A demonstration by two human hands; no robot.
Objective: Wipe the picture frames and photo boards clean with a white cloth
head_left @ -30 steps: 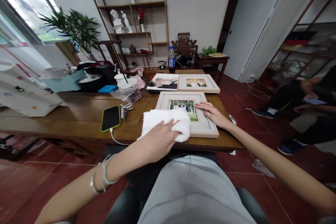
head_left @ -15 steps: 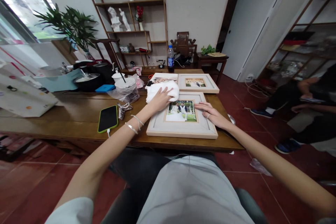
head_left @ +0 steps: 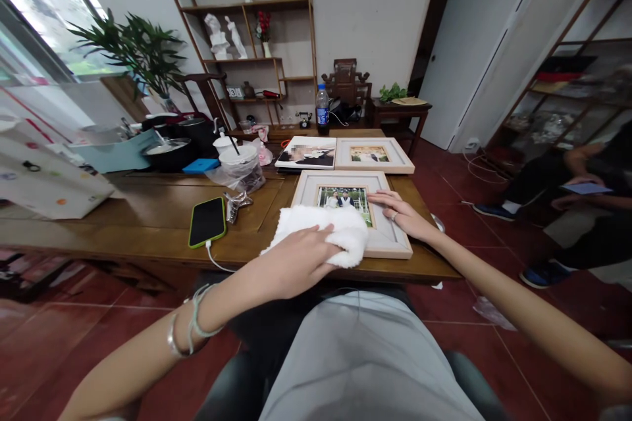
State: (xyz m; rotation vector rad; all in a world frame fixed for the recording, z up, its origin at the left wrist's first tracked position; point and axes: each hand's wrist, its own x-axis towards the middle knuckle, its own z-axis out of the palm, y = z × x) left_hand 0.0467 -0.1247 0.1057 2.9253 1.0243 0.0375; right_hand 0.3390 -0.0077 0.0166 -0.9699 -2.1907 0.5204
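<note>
My left hand (head_left: pixel 301 256) grips a white fluffy cloth (head_left: pixel 326 227), its fingers pressed into the folds. The cloth covers the lower left part of a picture frame (head_left: pixel 394 237) that lies flat near the table's front edge. Part of the framed photo (head_left: pixel 345 197), two people outdoors, shows above the cloth. On the right side of this frame rests my right hand (head_left: pixel 401 214), fingers stretched out flat and holding nothing. Behind lies a second framed picture (head_left: pixel 402 156), with a photo print or book (head_left: pixel 306 152) to its left.
A phone (head_left: pixel 207 220) on a white cable and a crumpled silver wrapper (head_left: pixel 239 205) lie on the wooden table (head_left: pixel 148 217) to the left. Farther back stand a bagged cup (head_left: pixel 239 164), a black pot (head_left: pixel 170 152) and a bottle (head_left: pixel 322 112). A seated person (head_left: pixel 582 191) is at right.
My left hand has drawn the cloth from the frame's upper left down to its lower edge, uncovering the print behind. My right hand stays on the frame's right side.
</note>
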